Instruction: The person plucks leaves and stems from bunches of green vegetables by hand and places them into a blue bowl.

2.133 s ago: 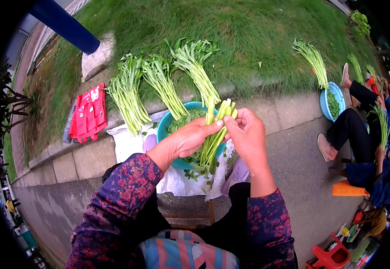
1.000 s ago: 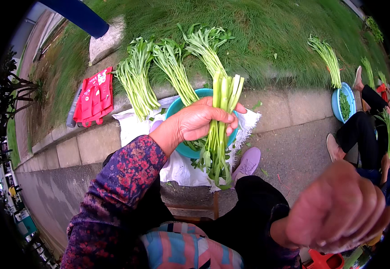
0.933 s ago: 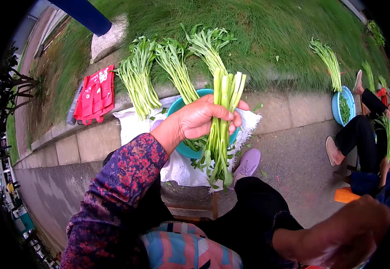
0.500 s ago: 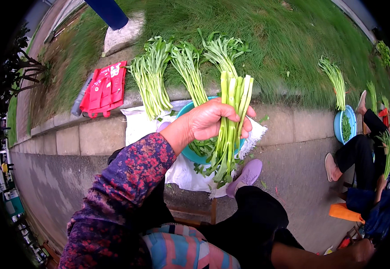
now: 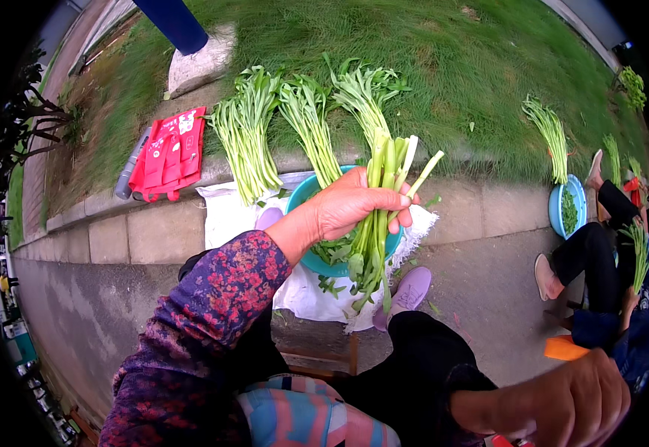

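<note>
The left hand [image 5: 350,205] is closed around a handful of green stalks [image 5: 384,238], thumb across the front and fingers wrapped behind. The cut ends point up and away, one pale stalk leaning out to the right of the others, while leaves droop from the lower end. The handful is above the near right part of a teal basin [image 5: 317,262] with loose green leaves in it, and hides part of its rim.

The right hand [image 5: 574,398] is low at the right, well apart from the basin. Its fingers look bent, but from this angle I can't tell how far they are closed or whether they hold anything.

The basin sits on a white cloth [image 5: 224,216], with a lilac shoe [image 5: 412,289] just beside it. Beyond, three leafy bundles [image 5: 246,138] lie side by side, leaves on the grass [image 5: 451,89] and stems toward the person. Left of them are a red bag [image 5: 166,158] and a grey cylinder [image 5: 132,162].

At the far right, a co-worker's hand [image 5: 629,300] grips a slim bunch [image 5: 640,257] near a light blue basin [image 5: 580,195] with chopped greens.
</note>
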A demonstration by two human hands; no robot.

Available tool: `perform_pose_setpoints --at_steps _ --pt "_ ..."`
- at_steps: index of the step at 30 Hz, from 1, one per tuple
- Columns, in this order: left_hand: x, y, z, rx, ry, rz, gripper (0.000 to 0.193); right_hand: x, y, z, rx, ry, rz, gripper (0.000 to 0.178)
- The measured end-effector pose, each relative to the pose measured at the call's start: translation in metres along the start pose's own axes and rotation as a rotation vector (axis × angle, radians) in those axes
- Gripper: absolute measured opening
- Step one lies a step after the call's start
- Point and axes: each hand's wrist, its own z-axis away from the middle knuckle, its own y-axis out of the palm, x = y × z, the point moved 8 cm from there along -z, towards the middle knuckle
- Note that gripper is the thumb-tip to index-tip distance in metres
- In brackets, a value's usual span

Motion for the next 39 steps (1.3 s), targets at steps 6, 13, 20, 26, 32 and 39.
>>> perform_pose_setpoints --at_steps 6,13,20,26,32,39 --pt "-0.001 0.0 0.003 -0.049 -0.013 -0.143 0.021 0.0 -0.161 0.069 -0.783 0.255 1.388 0.02" --pt "0.005 0.009 0.005 0.038 -0.119 -0.114 0.019 -0.005 -0.216 0.102 -0.82 0.55 1.378 0.016" --pt "0.022 0.024 0.001 0.128 -0.142 -0.273 0.018 -0.043 -0.213 0.102 -0.854 0.606 0.991 0.02" --pt "0.023 0.021 -0.003 0.132 -0.123 -0.224 0.032 -0.029 -0.225 0.107 -0.906 0.524 1.086 0.014" --pt "0.011 0.006 -0.007 0.045 -0.047 -0.085 0.032 -0.008 -0.228 0.107 -0.983 0.49 1.123 0.013" --pt "-0.011 -0.027 -0.002 -0.183 -0.013 -0.33 0.018 0.02 -0.229 0.107 -1.009 0.432 1.256 0.013"
